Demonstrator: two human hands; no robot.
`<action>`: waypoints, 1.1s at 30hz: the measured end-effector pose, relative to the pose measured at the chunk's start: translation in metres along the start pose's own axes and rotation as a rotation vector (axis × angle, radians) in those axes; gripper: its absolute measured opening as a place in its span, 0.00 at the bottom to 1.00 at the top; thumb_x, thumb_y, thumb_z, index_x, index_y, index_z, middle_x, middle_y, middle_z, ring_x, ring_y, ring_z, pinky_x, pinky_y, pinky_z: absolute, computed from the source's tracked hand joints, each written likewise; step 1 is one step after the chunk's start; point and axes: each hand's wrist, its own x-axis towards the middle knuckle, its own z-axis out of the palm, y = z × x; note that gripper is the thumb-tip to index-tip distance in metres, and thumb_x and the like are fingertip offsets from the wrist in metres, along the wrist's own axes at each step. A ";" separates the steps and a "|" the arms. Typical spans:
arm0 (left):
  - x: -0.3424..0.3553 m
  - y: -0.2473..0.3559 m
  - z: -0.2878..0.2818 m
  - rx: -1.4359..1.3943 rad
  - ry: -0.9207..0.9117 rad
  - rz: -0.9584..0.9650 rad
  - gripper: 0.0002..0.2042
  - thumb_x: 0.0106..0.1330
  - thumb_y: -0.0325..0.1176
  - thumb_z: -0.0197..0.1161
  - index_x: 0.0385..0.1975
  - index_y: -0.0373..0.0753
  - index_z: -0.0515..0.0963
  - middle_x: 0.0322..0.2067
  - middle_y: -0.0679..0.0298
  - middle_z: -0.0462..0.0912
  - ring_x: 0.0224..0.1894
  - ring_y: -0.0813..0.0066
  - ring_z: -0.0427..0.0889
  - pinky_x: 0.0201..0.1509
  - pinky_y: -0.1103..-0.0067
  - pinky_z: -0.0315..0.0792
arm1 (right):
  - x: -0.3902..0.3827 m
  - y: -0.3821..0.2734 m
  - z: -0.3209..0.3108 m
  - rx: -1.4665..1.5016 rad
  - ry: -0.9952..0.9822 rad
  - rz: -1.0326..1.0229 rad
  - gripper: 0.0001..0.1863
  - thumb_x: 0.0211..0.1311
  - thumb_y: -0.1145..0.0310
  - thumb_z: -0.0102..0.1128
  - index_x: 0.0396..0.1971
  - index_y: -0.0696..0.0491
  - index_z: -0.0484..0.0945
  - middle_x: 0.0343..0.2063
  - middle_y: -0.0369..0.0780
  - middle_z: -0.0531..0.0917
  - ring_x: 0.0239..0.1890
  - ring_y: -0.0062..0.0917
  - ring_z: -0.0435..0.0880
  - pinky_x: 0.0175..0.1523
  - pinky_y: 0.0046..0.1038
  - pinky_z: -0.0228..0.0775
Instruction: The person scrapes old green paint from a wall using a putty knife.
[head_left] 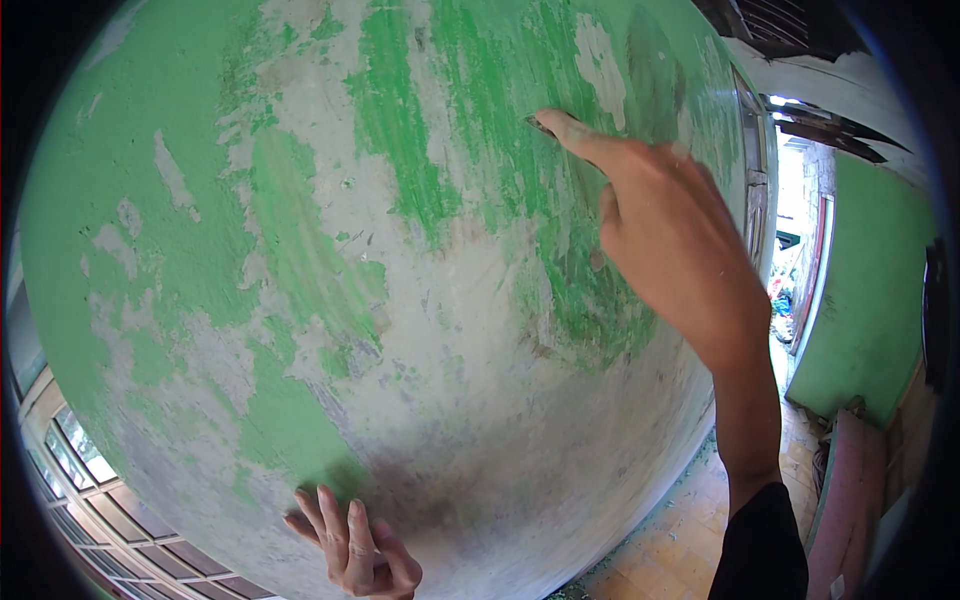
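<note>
In front of me stands a wall (460, 290) with green paint worn off in large uneven patches, baring a pale grey-white surface. My right hand (670, 220) reaches up to its upper right part, closed around a scraper whose small metal blade tip (536, 123) shows under the stretched index finger. The tip lies against a green streaked area; the rest of the tool is hidden by the hand. Low in the view, my left hand (352, 550) is held at the wall with its fingers apart and nothing in them. Whether its fingertips touch the surface is unclear.
Paint flakes lie along the foot of the wall on the tiled floor (640, 545). To the right are a bright doorway (795, 250), another green wall (868, 280) and a pinkish panel (848, 500). A window with a pale frame (95, 490) is at the lower left.
</note>
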 end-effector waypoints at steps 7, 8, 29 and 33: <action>-0.001 -0.002 -0.006 -0.052 0.005 0.002 0.21 0.70 0.26 0.53 0.62 0.34 0.77 0.67 0.34 0.68 0.75 0.31 0.58 0.77 0.40 0.34 | -0.010 -0.016 0.012 0.066 0.081 0.118 0.34 0.57 0.88 0.50 0.65 0.50 0.77 0.28 0.58 0.81 0.22 0.49 0.81 0.40 0.48 0.73; -0.002 -0.003 -0.006 -0.061 -0.004 0.006 0.21 0.71 0.27 0.53 0.62 0.34 0.77 0.67 0.34 0.68 0.75 0.31 0.58 0.77 0.40 0.34 | -0.005 -0.014 0.012 0.059 0.083 0.125 0.34 0.57 0.88 0.50 0.65 0.50 0.77 0.28 0.58 0.81 0.22 0.49 0.81 0.40 0.48 0.73; 0.000 0.000 -0.011 -0.103 0.014 0.041 0.19 0.67 0.27 0.59 0.57 0.31 0.81 0.65 0.36 0.72 0.73 0.30 0.61 0.77 0.40 0.38 | -0.011 -0.025 0.016 0.076 0.092 0.161 0.36 0.56 0.88 0.49 0.66 0.45 0.76 0.29 0.59 0.80 0.29 0.54 0.79 0.48 0.50 0.70; -0.003 -0.003 -0.013 -0.112 0.006 0.063 0.19 0.66 0.27 0.58 0.56 0.30 0.81 0.65 0.35 0.72 0.73 0.30 0.62 0.77 0.40 0.37 | 0.008 -0.009 0.017 -0.008 0.202 0.009 0.36 0.57 0.87 0.50 0.65 0.46 0.76 0.31 0.59 0.80 0.33 0.55 0.80 0.47 0.50 0.71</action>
